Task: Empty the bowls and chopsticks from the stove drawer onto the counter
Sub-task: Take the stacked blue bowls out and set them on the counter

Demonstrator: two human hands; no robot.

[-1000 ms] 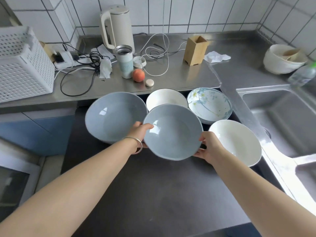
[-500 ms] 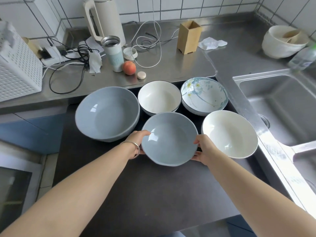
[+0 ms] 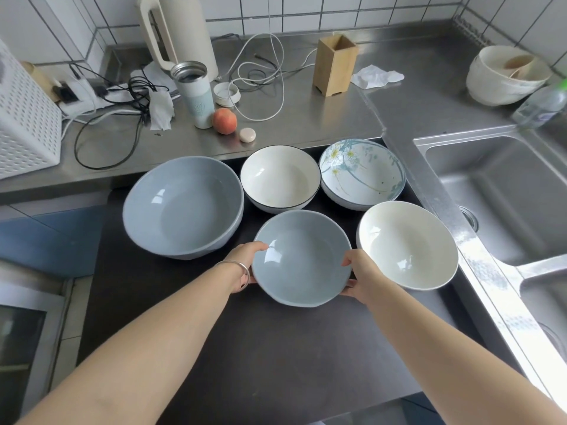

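Two grey-blue bowls, large [image 3: 183, 207] and small [image 3: 303, 258]; white bowl with black rim [image 3: 279, 179]; plain white bowl [image 3: 407, 244]; pale blue bowl with white flowers [image 3: 362, 173]; dark surface [image 3: 245, 357] beneath.

We count 5 bowls on the dark surface [image 3: 260, 348]: 2 grey-blue [image 3: 184, 207] [image 3: 302, 259], 2 white [image 3: 279, 178] [image 3: 408, 243], 1 floral [image 3: 362, 173]. On the steel counter [image 3: 306, 124] we see 1 peach [image 3: 225, 120] and 1 kettle [image 3: 181, 29].
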